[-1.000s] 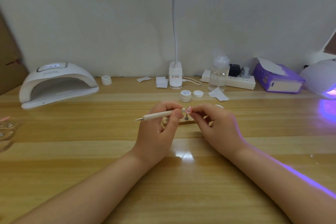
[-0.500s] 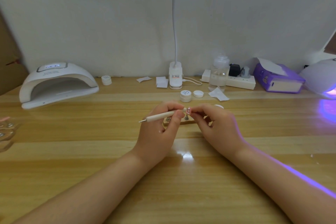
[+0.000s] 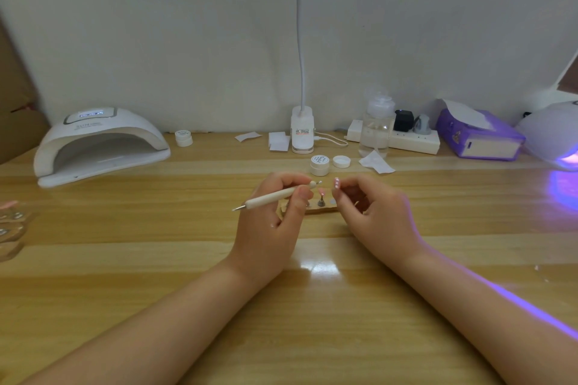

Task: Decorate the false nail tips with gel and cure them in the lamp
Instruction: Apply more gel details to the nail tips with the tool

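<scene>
At mid-desk [image 3: 125, 259] the left hand [image 3: 269, 225] pinched one dotting pen [image 3: 275, 196] in curled fingers while the right hand [image 3: 375, 216] pinched one pink nail tip [image 3: 337, 182], a gap between them, with two curing lamps [image 3: 100, 144] at the far corners and bare wood along the near edge.

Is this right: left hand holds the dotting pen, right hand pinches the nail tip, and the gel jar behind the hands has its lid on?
Not quite. In the head view the left hand holds the dotting pen and the right hand pinches the nail tip, but the gel jar is open; its lid lies beside it.
</scene>
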Tool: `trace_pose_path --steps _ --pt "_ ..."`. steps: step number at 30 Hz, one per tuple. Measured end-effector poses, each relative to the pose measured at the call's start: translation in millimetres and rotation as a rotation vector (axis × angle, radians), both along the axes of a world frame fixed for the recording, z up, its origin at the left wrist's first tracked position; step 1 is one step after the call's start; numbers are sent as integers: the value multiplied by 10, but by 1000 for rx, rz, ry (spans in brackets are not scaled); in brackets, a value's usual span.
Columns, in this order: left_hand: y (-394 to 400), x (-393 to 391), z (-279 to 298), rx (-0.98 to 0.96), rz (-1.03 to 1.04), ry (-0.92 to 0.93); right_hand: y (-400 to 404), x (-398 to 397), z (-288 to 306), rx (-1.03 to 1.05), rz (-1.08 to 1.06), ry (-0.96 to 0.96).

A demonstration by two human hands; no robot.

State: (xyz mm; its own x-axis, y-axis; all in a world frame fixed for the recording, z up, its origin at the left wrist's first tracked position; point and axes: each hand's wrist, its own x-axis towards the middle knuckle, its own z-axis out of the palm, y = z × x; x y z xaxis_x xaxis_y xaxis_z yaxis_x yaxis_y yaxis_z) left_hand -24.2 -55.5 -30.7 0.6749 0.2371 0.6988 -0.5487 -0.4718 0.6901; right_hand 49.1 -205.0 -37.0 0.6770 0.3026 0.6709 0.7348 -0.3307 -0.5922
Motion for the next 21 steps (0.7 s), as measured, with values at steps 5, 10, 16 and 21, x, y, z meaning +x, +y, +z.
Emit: trace_pose_path --steps 5,10,16,21 --pt "4 6 -2 5 1 14 -3 64 -35 -115 -80 158" --pt "-4 -1 1 4 2 37 -5 127 -66 -254 -190 204" --pt "-20 -10 11 11 0 54 -1 154 -66 -324 -219 213" --pt "-18 -13 12 22 8 72 -8 141 -42 -377 -231 203"
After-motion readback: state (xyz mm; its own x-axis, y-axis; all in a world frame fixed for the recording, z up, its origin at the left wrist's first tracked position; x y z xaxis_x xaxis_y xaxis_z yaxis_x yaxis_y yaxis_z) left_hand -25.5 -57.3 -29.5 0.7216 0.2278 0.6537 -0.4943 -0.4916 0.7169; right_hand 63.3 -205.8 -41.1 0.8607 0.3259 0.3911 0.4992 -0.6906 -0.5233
